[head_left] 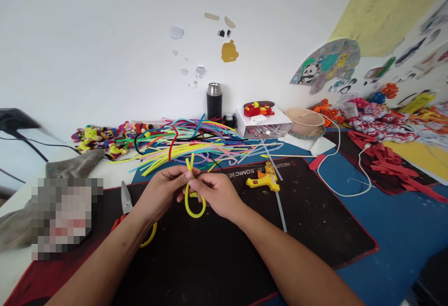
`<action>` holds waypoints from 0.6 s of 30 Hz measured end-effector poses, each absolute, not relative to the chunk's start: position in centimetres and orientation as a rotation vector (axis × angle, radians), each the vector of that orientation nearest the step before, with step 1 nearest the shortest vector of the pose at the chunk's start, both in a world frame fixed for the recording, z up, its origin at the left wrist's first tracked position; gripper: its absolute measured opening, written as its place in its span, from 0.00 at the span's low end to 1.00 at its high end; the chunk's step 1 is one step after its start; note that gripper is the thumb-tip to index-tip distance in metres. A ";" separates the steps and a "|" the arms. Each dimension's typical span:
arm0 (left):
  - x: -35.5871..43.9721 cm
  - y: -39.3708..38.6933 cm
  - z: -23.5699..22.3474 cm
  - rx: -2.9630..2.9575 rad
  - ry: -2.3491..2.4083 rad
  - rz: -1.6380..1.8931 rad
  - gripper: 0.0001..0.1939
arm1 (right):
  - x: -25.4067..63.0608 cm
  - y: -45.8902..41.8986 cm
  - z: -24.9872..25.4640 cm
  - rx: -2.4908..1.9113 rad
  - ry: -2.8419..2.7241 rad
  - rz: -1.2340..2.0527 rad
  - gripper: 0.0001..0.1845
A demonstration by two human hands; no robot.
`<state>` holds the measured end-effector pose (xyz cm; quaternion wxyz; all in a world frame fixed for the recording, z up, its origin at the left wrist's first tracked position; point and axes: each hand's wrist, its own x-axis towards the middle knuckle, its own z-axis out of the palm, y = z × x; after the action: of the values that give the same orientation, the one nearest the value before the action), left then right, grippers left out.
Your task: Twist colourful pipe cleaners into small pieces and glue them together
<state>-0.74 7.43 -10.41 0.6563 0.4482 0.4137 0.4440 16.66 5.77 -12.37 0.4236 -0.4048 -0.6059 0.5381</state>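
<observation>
My left hand [164, 191] pinches a yellow pipe cleaner [195, 215] between thumb and fingers. From the other side, my right hand [217, 193] pinches the same stem close to the left thumb. The pipe cleaner hangs as a rounded loop below the fingers, and its two ends stick up above them in a narrow V. Part of it is hidden behind the fingertips. Scissors [126, 199] with red handles lie by my left forearm, partly covered by it. A curved yellow piece [151, 237] shows beside that wrist; whether it is another stem I cannot tell.
Beyond my hands lies a heap of coloured pipe cleaners [164, 154]. A yellow glue gun [263, 183] and a clear glue stick [281, 212] rest on the black mat [315, 222]. Behind stand a black flask [214, 103] and white box [266, 121]; a white cable [345, 195] curls at right.
</observation>
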 end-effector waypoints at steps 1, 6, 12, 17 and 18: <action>-0.7 7.4 -10.5 1.009 0.932 1.007 0.21 | 16.6 5.7 -12.4 -1.007 -1.505 1.344 0.21; -0.8 7.4 -11.0 0.990 0.886 0.993 0.22 | 16.5 5.5 -12.4 -0.986 -1.467 1.354 0.21; -1.3 7.6 -10.6 1.083 0.925 1.050 0.17 | 16.7 5.7 -12.1 -0.948 -1.460 1.477 0.24; -1.4 7.6 -9.5 1.352 1.179 1.006 0.22 | 17.3 6.4 -11.8 -0.988 -1.345 1.329 0.21; -1.3 7.4 -9.3 1.424 1.246 0.976 0.23 | 17.4 6.5 -11.9 -1.002 -1.329 1.295 0.20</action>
<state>-1.32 7.41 -9.35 0.4849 0.5851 0.5117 0.4009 17.39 6.53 -11.93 0.4936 -0.4132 -0.5480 0.5341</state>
